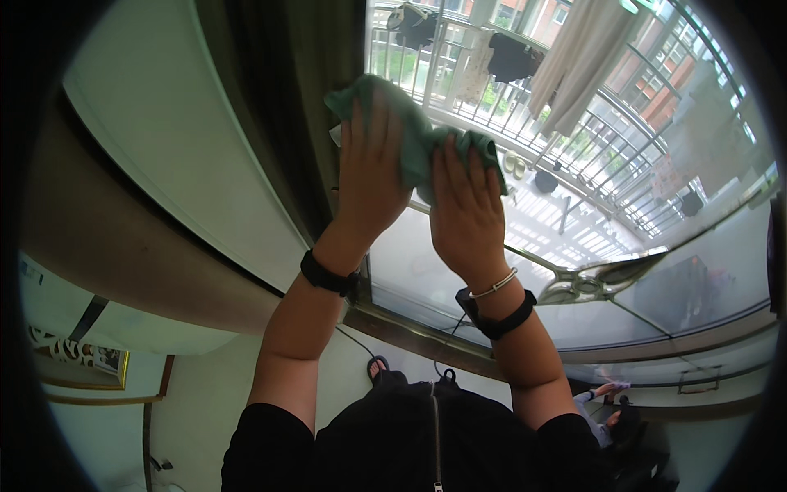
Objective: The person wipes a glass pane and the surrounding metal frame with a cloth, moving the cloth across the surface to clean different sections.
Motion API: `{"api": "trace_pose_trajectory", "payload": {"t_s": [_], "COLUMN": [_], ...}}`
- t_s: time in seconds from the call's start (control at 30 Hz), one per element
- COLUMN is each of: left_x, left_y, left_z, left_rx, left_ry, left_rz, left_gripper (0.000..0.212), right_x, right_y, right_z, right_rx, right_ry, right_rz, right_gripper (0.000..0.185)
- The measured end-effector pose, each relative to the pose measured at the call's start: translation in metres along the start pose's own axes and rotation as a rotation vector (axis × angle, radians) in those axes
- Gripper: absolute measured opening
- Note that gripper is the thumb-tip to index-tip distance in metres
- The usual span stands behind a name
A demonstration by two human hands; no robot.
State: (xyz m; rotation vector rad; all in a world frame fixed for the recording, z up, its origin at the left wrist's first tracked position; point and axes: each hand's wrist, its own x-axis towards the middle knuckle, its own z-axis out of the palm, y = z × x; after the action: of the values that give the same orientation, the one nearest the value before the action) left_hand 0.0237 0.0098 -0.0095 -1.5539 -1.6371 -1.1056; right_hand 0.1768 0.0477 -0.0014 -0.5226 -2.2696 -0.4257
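A crumpled green cloth (418,138) lies under both my hands, against a framed glass panel (418,264). My left hand (372,172) presses on the cloth's left part with its fingers extended. This hand is slightly blurred, close to the dark frame edge (332,135). My right hand (468,209) rests on the cloth's right part, fingers stretched upward and a little apart. Both wrists wear black bands, and a thin bracelet (495,284) circles the right one. The palms are hidden.
A metal ornament (587,287) crosses the glass to the right. Beyond it are a balcony railing (510,123), hanging clothes (572,61) and a pair of slippers (514,165). Another person (605,418) is at lower right. A cable (356,341) runs near my foot.
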Motion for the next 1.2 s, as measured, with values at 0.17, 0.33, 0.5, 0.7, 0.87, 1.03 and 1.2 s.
{"api": "trace_pose_trajectory", "payload": {"t_s": [0.17,0.33,0.5,0.7,0.87,1.03,1.2], "left_x": [0.005,-0.075,-0.144,-0.069,0.026,0.021,0.014], "left_y": [0.054,0.100,0.164,0.218,0.304,0.345,0.355], "left_z": [0.021,0.079,0.119,0.113,0.082,0.094,0.115], "left_rx": [0.006,0.023,-0.031,-0.003,-0.052,0.025,0.050], "left_ry": [0.083,-0.150,-0.298,-0.059,-0.158,-0.250,-0.270], "left_rz": [-0.008,-0.051,-0.060,0.097,0.237,0.553,0.881], "left_gripper": [0.056,0.055,0.051,0.056,0.057,0.049,0.052], "right_x": [-0.017,-0.080,-0.174,-0.195,-0.178,-0.222,-0.269], "right_y": [0.036,0.069,0.117,0.178,0.226,0.259,0.301], "right_z": [-0.036,-0.044,-0.045,-0.112,-0.181,-0.199,-0.234], "right_rx": [0.023,0.023,0.037,-0.130,-0.153,-0.051,-0.180], "right_ry": [-0.008,-0.102,-0.178,-0.087,-0.050,-0.144,-0.268], "right_rz": [0.046,-0.002,0.014,0.076,0.176,0.076,-0.051], "right_gripper": [0.055,0.049,0.046,0.050,0.047,0.029,0.035]}}
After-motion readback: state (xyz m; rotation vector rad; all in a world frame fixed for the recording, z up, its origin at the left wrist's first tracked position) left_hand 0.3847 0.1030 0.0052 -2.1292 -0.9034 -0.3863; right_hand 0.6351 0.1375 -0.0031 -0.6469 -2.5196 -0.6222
